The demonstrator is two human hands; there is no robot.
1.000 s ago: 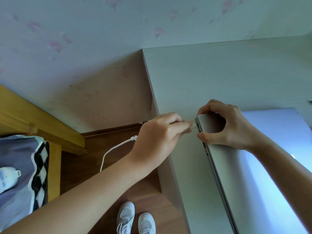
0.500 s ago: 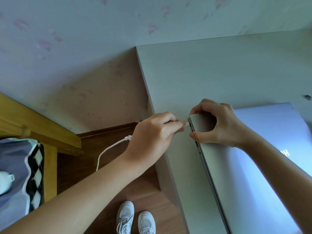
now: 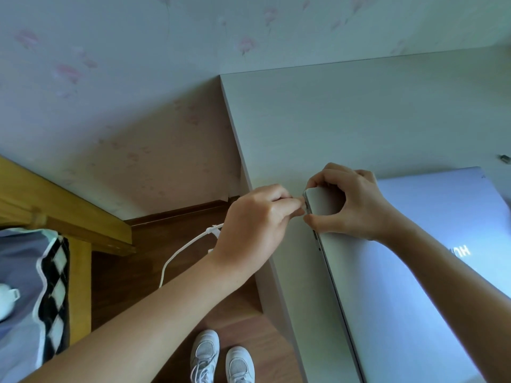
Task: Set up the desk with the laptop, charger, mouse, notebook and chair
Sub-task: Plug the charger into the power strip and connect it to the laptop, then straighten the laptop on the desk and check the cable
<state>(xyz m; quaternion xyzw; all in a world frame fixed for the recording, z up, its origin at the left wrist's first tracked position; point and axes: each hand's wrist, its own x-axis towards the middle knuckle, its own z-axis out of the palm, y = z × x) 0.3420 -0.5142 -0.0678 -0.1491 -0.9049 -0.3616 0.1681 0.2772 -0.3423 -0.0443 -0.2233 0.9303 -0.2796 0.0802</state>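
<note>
A closed silver laptop [image 3: 409, 286] lies on the pale desk [image 3: 345, 120] near its left edge. My right hand [image 3: 348, 203] grips the laptop's far left corner, thumb on the side edge and fingers over the back. My left hand [image 3: 257, 219] pinches the plug of the white charger cable [image 3: 182, 250] and presses it against the laptop's left side at that corner. The plug tip is hidden between my fingers and the laptop. The cable hangs down to the floor left of the desk.
A wooden bed frame [image 3: 63, 217] with grey and checked bedding [image 3: 33, 294] stands at the left. White shoes [image 3: 221, 357] are on the wooden floor below. A small dark object [image 3: 504, 158] lies on the desk at the right. Flowered wallpaper is behind.
My left hand has pushed the plug right up against the laptop's side; a small gap seen earlier is closed. The view has shifted slightly. My right hand keeps its grip.
</note>
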